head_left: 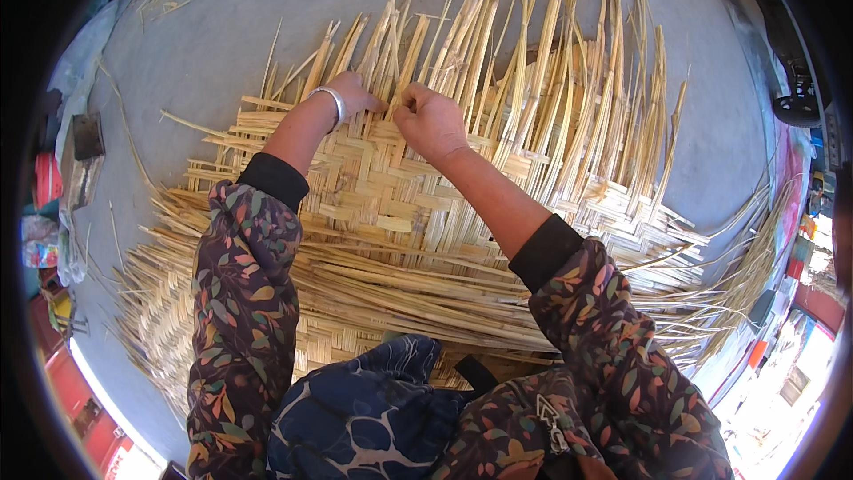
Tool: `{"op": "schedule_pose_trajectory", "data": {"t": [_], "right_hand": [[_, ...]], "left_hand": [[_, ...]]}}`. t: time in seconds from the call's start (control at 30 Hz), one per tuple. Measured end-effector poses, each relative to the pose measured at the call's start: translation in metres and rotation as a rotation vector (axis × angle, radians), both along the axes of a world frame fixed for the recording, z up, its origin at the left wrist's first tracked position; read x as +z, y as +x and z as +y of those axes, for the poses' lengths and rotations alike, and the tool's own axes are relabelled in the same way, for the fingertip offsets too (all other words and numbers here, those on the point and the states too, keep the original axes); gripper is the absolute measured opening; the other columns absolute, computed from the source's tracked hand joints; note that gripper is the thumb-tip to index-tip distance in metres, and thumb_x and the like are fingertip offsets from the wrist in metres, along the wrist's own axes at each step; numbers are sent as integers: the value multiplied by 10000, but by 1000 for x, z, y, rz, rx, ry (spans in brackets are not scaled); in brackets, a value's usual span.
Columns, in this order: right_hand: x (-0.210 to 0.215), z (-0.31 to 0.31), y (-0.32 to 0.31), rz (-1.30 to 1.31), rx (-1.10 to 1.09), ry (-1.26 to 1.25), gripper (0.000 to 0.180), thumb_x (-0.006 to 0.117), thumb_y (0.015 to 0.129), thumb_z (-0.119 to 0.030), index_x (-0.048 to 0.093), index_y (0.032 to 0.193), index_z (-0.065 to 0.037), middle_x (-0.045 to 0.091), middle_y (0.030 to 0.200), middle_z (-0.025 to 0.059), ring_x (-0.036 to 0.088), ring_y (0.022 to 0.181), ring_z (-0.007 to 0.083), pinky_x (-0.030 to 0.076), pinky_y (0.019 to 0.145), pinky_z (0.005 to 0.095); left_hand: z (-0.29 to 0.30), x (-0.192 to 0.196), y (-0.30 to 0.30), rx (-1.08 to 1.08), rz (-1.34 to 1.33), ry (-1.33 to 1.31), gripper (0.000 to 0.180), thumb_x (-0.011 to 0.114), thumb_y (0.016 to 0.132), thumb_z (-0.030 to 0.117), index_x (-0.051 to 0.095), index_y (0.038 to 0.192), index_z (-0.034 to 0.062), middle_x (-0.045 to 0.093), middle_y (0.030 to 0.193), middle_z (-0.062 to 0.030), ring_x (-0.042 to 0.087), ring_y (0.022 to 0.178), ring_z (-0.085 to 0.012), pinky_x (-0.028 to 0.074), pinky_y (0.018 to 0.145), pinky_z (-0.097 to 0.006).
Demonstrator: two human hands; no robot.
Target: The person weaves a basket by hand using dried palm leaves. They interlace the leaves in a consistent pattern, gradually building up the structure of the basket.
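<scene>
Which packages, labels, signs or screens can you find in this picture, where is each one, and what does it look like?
No package, label, sign or screen shows clearly.
Small colourful things at the far left edge: red, blue and white, too blurred to tell what they are.
Bright shapes at the right edge: orange, green and red, also too blurred.
Left hand and right hand: both on the woven straw mat.

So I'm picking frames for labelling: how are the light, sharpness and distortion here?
Head view: hard sunlight, blown out at the lower right rim; the hands, left and right, and the mat are sharp; the fisheye bends the strips outward, with a black vignette at the corners.
</scene>
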State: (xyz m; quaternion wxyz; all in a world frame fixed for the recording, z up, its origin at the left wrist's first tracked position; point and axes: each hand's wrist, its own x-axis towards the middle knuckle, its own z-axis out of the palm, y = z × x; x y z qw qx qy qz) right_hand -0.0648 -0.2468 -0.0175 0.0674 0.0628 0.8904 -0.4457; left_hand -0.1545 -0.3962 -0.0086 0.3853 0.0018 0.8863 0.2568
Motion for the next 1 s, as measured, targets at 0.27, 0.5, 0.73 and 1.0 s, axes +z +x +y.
{"op": "schedule_pose_trajectory", "data": {"t": [0.27,0.5,0.73,1.0], "right_hand": [[-11,0,-3,-52,-59,-24,163,586,756,-206,577,798,-49,616,709,153,604,690,313,484,659,391],[-9,-6,-6,-212,-74,-18,176,578,774,-229,591,856,-73,636,840,168,612,827,327,478,739,410],[-15,-6,2,-50,144,122,195,530,829,-193,631,982,-128,611,1042,111,599,928,301,482,788,403],[-20,-8,8,37,60,144,131,532,831,-146,612,930,-119,583,944,120,599,857,309,487,741,403]], "left_hand": [[-9,-34,4,13,99,209,514,767,657,288,617,970,-92,654,896,-192,624,808,-259,481,736,-324],[-29,-59,6,201,13,379,354,721,760,181,607,1050,14,649,953,-51,588,830,-138,464,772,-267],[-28,-42,22,406,25,753,368,729,756,184,621,1057,2,620,856,-21,548,733,-103,462,665,-249],[-33,-47,50,515,590,412,235,656,779,163,684,998,80,661,783,-53,601,678,-141,479,633,-271]]}}
